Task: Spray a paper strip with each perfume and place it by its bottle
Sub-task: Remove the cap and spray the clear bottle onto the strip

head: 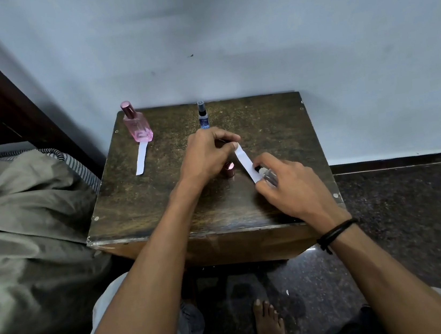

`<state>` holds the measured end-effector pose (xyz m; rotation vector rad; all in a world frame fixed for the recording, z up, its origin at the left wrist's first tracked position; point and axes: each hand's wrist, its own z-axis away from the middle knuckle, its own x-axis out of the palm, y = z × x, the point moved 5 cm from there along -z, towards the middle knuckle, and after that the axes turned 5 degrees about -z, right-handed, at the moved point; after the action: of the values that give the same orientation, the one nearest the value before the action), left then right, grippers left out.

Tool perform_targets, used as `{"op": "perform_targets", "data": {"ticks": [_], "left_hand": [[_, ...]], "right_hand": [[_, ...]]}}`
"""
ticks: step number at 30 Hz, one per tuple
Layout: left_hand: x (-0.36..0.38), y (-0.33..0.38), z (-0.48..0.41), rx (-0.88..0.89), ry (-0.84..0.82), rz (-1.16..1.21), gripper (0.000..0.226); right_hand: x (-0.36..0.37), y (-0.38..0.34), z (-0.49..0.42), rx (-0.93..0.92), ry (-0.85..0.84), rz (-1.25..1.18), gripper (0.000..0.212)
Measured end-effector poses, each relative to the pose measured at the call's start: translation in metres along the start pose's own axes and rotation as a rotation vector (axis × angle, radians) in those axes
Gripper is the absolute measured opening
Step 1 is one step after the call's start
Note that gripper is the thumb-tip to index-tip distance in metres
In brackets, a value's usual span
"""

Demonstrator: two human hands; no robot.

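My left hand (206, 152) pinches the upper end of a white paper strip (245, 163) over the middle of the wooden table (141, 211). My right hand (286, 183) grips a clear spray bottle (268, 174), its black nozzle touching the strip's lower end. A pink cap (229, 169) stands on the table between my hands. At the back left stands a pink perfume bottle (137, 123) with another white strip (142, 157) lying in front of it. A small blue bottle (202, 116) stands at the back centre, just beyond my left hand.
The table stands against a pale blue wall (225, 40). A bed with a grey-green blanket (19, 221) and a dark wooden frame (7, 91) adjoins on the left. Dark speckled floor (416, 211) lies to the right. My bare foot (268, 326) shows below.
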<state>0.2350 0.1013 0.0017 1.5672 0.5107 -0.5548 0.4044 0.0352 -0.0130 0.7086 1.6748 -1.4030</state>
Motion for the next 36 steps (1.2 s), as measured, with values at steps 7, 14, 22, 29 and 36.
{"op": "perform_targets", "data": {"ticks": [7,14,22,29,36], "left_hand": [[-0.001,-0.001,-0.001,-0.002,0.005,-0.001,0.013],[-0.001,-0.001,-0.001,0.009,0.008,-0.017,0.013],[0.000,-0.003,-0.002,0.011,0.011,-0.036,0.014],[-0.003,-0.001,-0.003,0.032,0.016,-0.041,0.014],[-0.004,-0.001,-0.003,0.039,0.013,-0.059,0.014]], "right_hand": [[0.000,-0.004,0.007,-0.007,-0.016,-0.016,0.022],[0.005,-0.005,0.005,-0.006,0.019,0.002,0.026],[0.005,-0.008,0.004,0.007,0.027,0.041,0.023],[-0.005,-0.002,0.009,0.084,0.013,0.009,0.022],[-0.009,0.002,0.010,0.080,-0.085,-0.029,0.023]]}}
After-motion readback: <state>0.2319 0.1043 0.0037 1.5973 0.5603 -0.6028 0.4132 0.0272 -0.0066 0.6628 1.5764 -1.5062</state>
